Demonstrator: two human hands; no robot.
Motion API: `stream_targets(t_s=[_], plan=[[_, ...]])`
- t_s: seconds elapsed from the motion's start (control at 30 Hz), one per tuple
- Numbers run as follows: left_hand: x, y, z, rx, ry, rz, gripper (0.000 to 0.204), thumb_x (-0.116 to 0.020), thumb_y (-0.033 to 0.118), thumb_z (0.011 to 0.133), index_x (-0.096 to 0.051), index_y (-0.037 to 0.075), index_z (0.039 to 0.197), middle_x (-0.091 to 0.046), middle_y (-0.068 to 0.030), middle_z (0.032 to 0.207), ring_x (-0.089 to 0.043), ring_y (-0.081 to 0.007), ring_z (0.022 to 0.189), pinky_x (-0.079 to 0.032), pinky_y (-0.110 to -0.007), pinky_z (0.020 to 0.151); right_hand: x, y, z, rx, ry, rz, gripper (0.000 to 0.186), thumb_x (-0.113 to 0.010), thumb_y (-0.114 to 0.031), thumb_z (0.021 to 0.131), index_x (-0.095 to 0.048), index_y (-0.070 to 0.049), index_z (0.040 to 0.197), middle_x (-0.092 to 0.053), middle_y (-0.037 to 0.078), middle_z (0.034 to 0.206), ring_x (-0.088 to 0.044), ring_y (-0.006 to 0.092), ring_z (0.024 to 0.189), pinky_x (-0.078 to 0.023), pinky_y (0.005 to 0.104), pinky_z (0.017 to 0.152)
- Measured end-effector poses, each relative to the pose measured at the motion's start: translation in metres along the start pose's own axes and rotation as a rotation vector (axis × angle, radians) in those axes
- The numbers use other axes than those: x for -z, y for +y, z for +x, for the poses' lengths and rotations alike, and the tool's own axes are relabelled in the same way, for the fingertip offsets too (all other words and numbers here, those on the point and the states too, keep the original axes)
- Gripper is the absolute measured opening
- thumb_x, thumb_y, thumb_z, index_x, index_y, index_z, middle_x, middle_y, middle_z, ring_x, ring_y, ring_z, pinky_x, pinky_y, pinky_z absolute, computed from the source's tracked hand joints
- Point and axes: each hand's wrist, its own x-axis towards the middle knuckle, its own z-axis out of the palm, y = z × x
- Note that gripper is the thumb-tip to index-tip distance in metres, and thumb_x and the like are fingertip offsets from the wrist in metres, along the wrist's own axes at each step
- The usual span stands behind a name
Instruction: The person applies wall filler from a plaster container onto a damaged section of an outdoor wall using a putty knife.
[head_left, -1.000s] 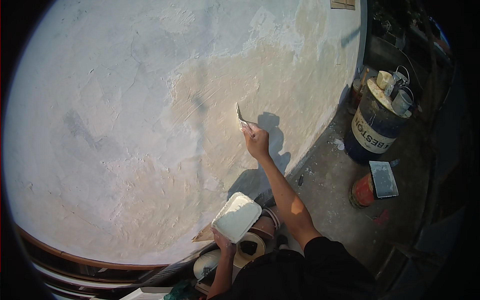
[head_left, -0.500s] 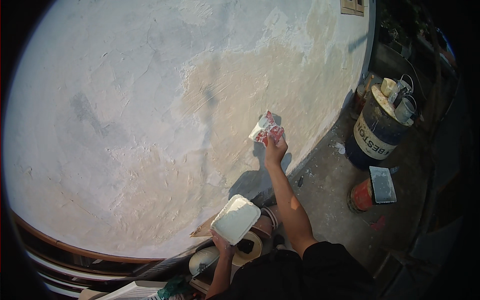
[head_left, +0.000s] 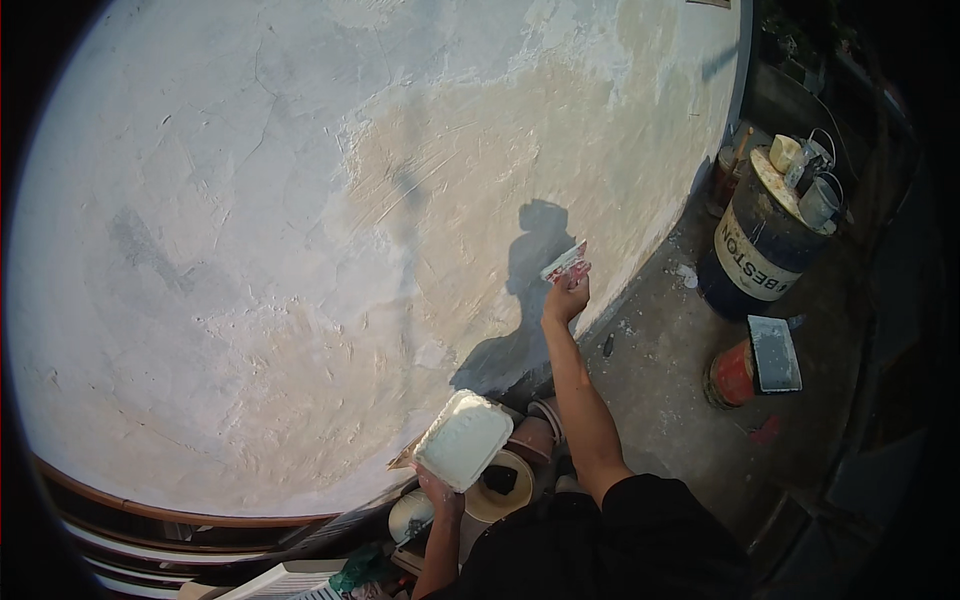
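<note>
My right hand [head_left: 567, 298] grips a red putty knife [head_left: 567, 262] smeared with white filler, held up against or just off the wall [head_left: 450, 190]; I cannot tell if the blade touches. Low and to the left, my left hand [head_left: 440, 492] is closed on the edge of a shallow white tray [head_left: 462, 440] coated with pale filler. The wall is patchy: bluish white on the left, cream toward the middle and right, with ridges and scrape marks. A shadow of my head and arm falls on it beside the putty knife.
At the right stands a dark drum [head_left: 752, 240] with pots on its lid. Nearer is a red bucket [head_left: 730, 374] with a grey tray [head_left: 775, 354] on top. Below my left arm are a cream basin [head_left: 503, 508], flowerpots [head_left: 533, 440] and a white slatted object [head_left: 285, 580].
My right hand has moved a little right and down, and the putty knife has turned so its face shows narrower. The left hand and tray have shifted slightly left.
</note>
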Motion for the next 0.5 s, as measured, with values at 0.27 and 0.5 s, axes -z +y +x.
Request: stream_targets(t_s=[0.27,0.5], plan=[[0.006,0.014,0.008,0.031,0.085,0.09,0.067,-0.023,0.058,0.096,-0.034,0.006,0.137,-0.043,-0.0124,0.136,-0.048,-0.0281,0.12,-0.043,-0.041,0.098,-0.061,-0.049,-0.067,0.189,-0.343,-0.016,0.024,-0.057,-0.005,0.087,-0.056,0.011,0.105,-0.066,0.021,0.093,-0.066,0.0223,0.092,-0.051,0.0309,0.075],[-0.007,0.021,0.019,0.044,0.109,0.027,0.068,-0.023,0.058,0.096,-0.032,0.006,0.138,-0.042,-0.0127,0.137,-0.046,-0.0294,0.122,-0.039,-0.041,0.101,-0.036,-0.07,-0.127,0.317,-0.548,0.13,0.016,-0.056,-0.009,0.09,-0.058,0.004,0.1,-0.065,0.02,0.083,-0.067,0.0188,0.08,-0.049,0.0263,0.068]])
